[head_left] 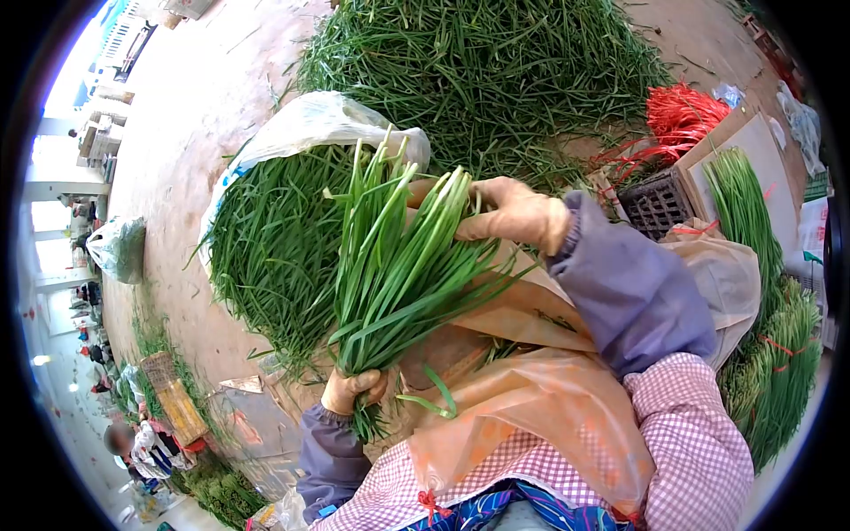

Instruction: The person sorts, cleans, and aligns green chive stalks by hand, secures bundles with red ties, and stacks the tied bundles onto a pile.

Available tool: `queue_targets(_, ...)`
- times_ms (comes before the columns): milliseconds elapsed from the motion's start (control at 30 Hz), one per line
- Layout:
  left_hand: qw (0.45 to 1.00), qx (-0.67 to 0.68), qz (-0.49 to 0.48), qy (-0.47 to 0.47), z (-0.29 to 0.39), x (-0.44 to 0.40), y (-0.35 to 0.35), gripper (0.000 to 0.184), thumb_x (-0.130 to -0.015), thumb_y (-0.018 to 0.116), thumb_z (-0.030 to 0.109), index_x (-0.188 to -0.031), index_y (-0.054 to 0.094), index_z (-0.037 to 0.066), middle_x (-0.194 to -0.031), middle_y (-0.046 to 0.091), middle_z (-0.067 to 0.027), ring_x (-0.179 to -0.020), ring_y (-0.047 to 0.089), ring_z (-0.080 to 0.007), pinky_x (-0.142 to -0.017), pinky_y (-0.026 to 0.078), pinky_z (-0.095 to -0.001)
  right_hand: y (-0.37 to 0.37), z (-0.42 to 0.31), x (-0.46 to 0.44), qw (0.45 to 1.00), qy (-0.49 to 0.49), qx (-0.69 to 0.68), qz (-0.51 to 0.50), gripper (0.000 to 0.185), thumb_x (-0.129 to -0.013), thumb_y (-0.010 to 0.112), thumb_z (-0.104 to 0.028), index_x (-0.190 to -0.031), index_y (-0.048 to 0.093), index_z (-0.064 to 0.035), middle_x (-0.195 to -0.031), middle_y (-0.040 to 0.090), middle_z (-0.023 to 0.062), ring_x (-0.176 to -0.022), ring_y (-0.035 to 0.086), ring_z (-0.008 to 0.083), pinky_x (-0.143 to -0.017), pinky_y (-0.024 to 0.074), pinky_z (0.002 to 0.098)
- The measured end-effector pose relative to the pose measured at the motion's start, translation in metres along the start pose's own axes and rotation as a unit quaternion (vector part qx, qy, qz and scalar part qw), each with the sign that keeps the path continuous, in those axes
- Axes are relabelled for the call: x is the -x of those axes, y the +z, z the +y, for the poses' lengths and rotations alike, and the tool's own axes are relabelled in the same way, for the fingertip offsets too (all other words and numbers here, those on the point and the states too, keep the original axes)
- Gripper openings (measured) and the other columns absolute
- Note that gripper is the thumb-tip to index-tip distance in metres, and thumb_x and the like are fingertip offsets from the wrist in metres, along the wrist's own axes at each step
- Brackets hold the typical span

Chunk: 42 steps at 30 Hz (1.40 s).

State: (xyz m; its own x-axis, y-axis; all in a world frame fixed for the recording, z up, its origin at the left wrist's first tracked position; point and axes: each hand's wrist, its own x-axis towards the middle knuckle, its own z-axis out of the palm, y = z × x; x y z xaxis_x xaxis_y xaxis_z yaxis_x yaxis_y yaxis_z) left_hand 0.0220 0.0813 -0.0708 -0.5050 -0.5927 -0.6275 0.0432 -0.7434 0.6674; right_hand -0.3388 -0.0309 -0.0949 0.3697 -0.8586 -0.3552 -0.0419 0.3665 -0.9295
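Observation:
My left hand [354, 392], in a pale glove, is closed round the leafy lower end of a bunch of garlic chives [398, 265]. The bunch stands upright, its pale cut stems fanned at the top in two clumps. My right hand [509, 212], gloved too, has its thumb and fingers round the right clump of stems; some fingers are hidden behind it. Just left of the bunch, more loose chives fill a white plastic bag [332, 119]. Across my lap lies an orange translucent plastic apron [540, 416], with a loose leaf [434, 398] by its edge.
A large heap of chives [478, 71] covers the floor ahead. Red ties [686, 111] lie by a dark plastic crate [655, 202] at right. Tied chive bundles [784, 363] stand beside my right arm. Another filled bag [119, 248] and a person [150, 447] are at left.

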Motion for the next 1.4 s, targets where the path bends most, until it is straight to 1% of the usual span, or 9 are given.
queue_targets(167, 1.000, -0.007, -0.006, 0.008, -0.003, 0.003, -0.005, 0.041, -0.083, 0.073, 0.028, -0.107, 0.057, 0.000, -0.055, 0.046, -0.0012, -0.042, 0.037, -0.0106, -0.039, 0.026, -0.0258, 0.013, 0.010, 0.002, 0.987, -0.018, -0.156, 0.012, 0.011, -0.083, 0.072, -0.005, -0.093, 0.072, -0.0015, -0.084, 0.072, 0.0043, -0.073, 0.065, 0.0103, -0.070, 0.0541, 0.0272)
queue_targets(467, 0.999, -0.019, -0.019, 0.025, -0.005, -0.008, -0.003, 0.036, -0.082, 0.071, 0.024, -0.102, 0.058, -0.002, -0.053, 0.046, -0.0017, -0.041, 0.038, -0.0104, -0.039, 0.026, -0.0258, -0.010, 0.041, -0.022, 0.913, -0.214, -0.130, 0.321, 0.007, -0.088, 0.066, -0.007, -0.088, 0.071, -0.0030, -0.078, 0.071, 0.0055, -0.068, 0.064, 0.0106, -0.064, 0.0516, 0.0238)
queue_targets(533, 0.999, -0.008, -0.027, 0.029, -0.007, -0.008, -0.005, 0.037, -0.082, 0.072, 0.025, -0.102, 0.058, -0.002, -0.053, 0.046, -0.0019, -0.040, 0.038, -0.0105, -0.039, 0.026, -0.0259, -0.058, 0.041, -0.015, 0.874, -0.092, -0.263, 0.398, 0.012, -0.090, 0.066, -0.011, -0.097, 0.071, -0.0033, -0.082, 0.071, 0.0072, -0.068, 0.066, 0.0147, -0.066, 0.0546, 0.0285)
queue_targets(667, 0.998, 0.029, -0.046, 0.020, -0.010, -0.012, -0.005, 0.038, -0.082, 0.073, 0.028, -0.101, 0.059, -0.002, -0.053, 0.047, -0.0022, -0.040, 0.039, -0.0105, -0.038, 0.026, -0.0260, -0.041, 0.030, 0.005, 0.980, -0.025, -0.174, 0.092, 0.027, -0.088, 0.068, -0.016, -0.113, 0.067, -0.0040, -0.095, 0.072, 0.0062, -0.079, 0.068, 0.0135, -0.068, 0.0535, 0.0264)
queue_targets(833, 0.999, 0.004, -0.044, -0.006, -0.007, -0.011, -0.012, 0.033, -0.083, 0.073, 0.027, -0.097, 0.059, 0.000, -0.054, 0.046, -0.0014, -0.040, 0.037, -0.0106, -0.038, 0.026, -0.0257, -0.004, 0.032, -0.011, 0.972, -0.029, -0.202, -0.117, 0.029, -0.087, 0.069, -0.011, -0.116, 0.068, -0.0055, -0.098, 0.071, 0.0047, -0.085, 0.064, 0.0106, -0.077, 0.0535, 0.0289)
queue_targets(1067, 0.999, 0.006, -0.041, 0.009, -0.005, -0.011, -0.004, 0.033, -0.082, 0.073, 0.026, -0.096, 0.059, 0.001, -0.056, 0.047, -0.0019, -0.042, 0.037, -0.0100, -0.039, 0.025, -0.0253, -0.014, 0.038, -0.004, 0.993, -0.061, -0.062, 0.076, 0.009, -0.088, 0.068, -0.007, -0.096, 0.071, -0.0038, -0.078, 0.067, -0.0008, -0.062, 0.058, 0.0081, -0.062, 0.0510, 0.0237)
queue_targets(1200, 0.999, -0.046, -0.007, 0.005, -0.002, -0.010, -0.004, 0.045, -0.080, 0.075, 0.031, -0.106, 0.057, -0.002, -0.053, 0.047, -0.0034, -0.038, 0.037, -0.0107, -0.036, 0.025, -0.0251, -0.099, 0.072, -0.007, 0.910, 0.007, -0.111, 0.401, 0.019, -0.087, 0.070, -0.011, -0.104, 0.065, -0.0022, -0.084, 0.066, 0.0020, -0.075, 0.061, 0.0143, -0.073, 0.0522, 0.0277)
queue_targets(1267, 0.999, -0.021, 0.028, -0.022, 0.004, -0.007, -0.001, 0.028, -0.079, 0.071, 0.018, -0.099, 0.059, 0.001, -0.061, 0.052, -0.0028, -0.044, 0.042, -0.0104, -0.041, 0.029, -0.0247, -0.103, 0.071, -0.003, 0.882, -0.111, 0.182, 0.420, 0.034, -0.086, 0.071, -0.014, -0.116, 0.060, -0.0029, -0.101, 0.066, 0.0066, -0.095, 0.062, 0.0191, -0.087, 0.0505, 0.0318)
queue_targets(1400, 0.996, -0.064, 0.059, -0.034, 0.011, -0.007, 0.009, 0.021, -0.080, 0.069, 0.014, -0.095, 0.060, 0.003, -0.062, 0.053, -0.0028, -0.046, 0.043, -0.0104, -0.042, 0.031, -0.0245, -0.026, -0.034, 0.015, 0.896, -0.285, 0.231, 0.249, 0.048, -0.088, 0.067, -0.039, -0.121, 0.061, -0.0047, -0.118, 0.063, 0.0151, -0.112, 0.059, 0.0284, -0.098, 0.0451, 0.0392)
